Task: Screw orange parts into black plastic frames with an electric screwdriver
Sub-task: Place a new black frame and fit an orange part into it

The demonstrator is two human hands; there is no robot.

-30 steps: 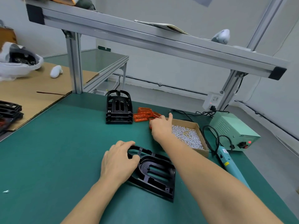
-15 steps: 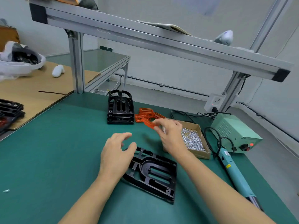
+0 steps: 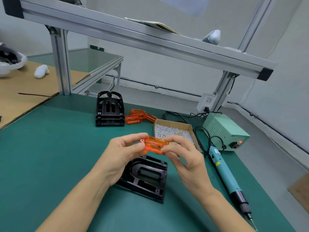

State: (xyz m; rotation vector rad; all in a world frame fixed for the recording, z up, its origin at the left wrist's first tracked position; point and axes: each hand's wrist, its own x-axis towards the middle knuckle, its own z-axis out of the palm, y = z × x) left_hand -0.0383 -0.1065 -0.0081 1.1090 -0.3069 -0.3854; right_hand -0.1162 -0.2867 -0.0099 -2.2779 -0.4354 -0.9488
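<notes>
Orange part (edges pinched by left hand, right hand) above black frame.

My left hand covers the near-left corner of the black frame. Right of the frame, the electric screwdriver loses its bit tip at the bottom edge. The screws behind the frame are too small for me to tell apart.

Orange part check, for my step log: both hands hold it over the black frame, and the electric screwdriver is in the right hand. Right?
Not quite. The head view shows the electric screwdriver lying on the green mat, held by neither hand. The left hand and right hand both pinch the orange part over the black frame.
</notes>
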